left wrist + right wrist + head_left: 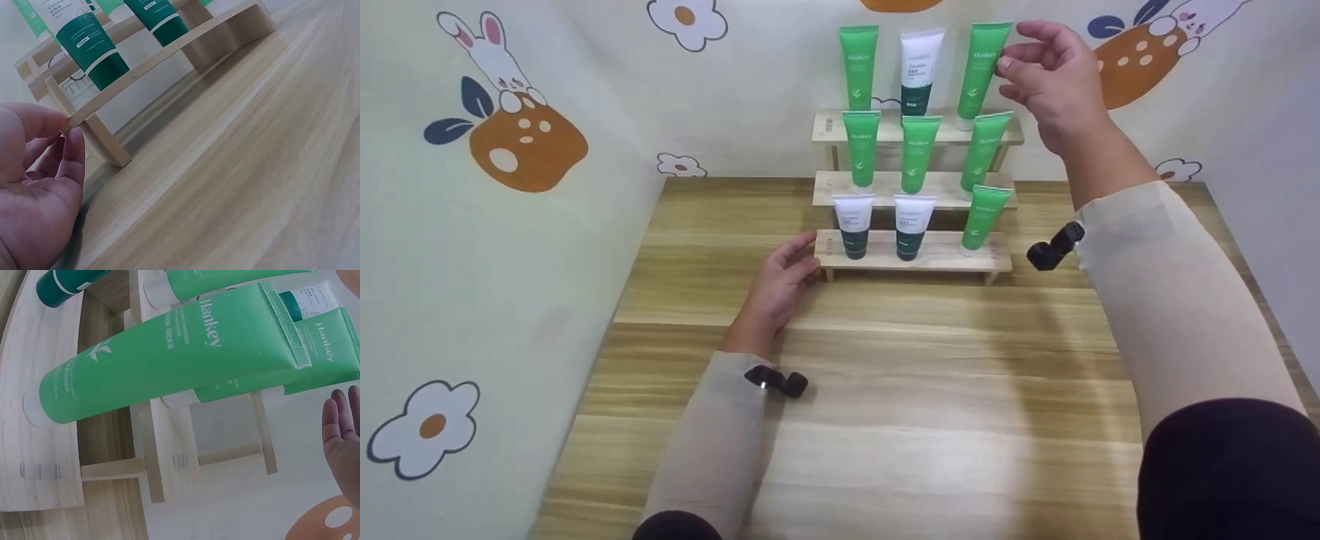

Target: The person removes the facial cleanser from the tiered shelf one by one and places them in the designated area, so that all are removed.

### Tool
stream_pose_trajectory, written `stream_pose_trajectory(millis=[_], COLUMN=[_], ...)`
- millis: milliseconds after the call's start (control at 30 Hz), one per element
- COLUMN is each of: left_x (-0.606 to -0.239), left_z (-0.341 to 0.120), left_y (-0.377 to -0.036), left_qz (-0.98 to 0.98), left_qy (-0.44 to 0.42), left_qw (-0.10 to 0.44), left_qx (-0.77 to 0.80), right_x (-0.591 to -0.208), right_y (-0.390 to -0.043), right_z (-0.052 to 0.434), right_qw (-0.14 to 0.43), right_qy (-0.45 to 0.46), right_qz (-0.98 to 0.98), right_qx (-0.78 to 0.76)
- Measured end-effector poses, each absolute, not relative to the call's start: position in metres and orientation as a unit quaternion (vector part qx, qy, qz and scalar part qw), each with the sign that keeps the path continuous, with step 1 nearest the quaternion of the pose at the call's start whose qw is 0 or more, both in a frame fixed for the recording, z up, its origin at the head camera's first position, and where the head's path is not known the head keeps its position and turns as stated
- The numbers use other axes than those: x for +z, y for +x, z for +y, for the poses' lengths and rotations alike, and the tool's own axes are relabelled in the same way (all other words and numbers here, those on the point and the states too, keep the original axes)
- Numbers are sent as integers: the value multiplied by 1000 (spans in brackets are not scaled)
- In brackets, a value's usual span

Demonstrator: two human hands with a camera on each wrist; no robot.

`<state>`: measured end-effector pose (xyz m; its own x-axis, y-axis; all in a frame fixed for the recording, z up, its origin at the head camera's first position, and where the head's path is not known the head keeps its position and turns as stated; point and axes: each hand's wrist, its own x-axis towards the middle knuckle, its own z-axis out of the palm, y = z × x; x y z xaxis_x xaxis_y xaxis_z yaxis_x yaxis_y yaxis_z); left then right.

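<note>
Green tube [984, 67] on the top shelf sits at the right hand's [1054, 79] fingertips, apparently unclamped — pinch it near the crimp. Left hand [780, 281], fingers relaxed, steadies the wooden rack [945, 259] — keep it there.

"Hankey" in white lettering on the green tube [169, 365] and its neighbour [332, 354].

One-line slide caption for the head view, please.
Right hand at the top-right green tube on a three-tier wooden rack; left hand touches its bottom-left corner.
</note>
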<state>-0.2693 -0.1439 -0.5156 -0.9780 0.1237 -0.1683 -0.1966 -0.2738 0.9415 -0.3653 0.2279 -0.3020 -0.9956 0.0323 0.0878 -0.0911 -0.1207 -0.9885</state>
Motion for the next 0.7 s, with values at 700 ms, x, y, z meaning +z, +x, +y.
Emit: stream_pose_trajectory(millis=[700], left_x=[-516], left_z=[-144], left_y=[-266], left_qz=[607], left_qy=[-24], left_qw=[91], left_qx=[789], right_x=[-298], right_y=[-367], right_z=[221], right_qw=[25], right_qy=[35], right_qz=[-683], right_qx=[729])
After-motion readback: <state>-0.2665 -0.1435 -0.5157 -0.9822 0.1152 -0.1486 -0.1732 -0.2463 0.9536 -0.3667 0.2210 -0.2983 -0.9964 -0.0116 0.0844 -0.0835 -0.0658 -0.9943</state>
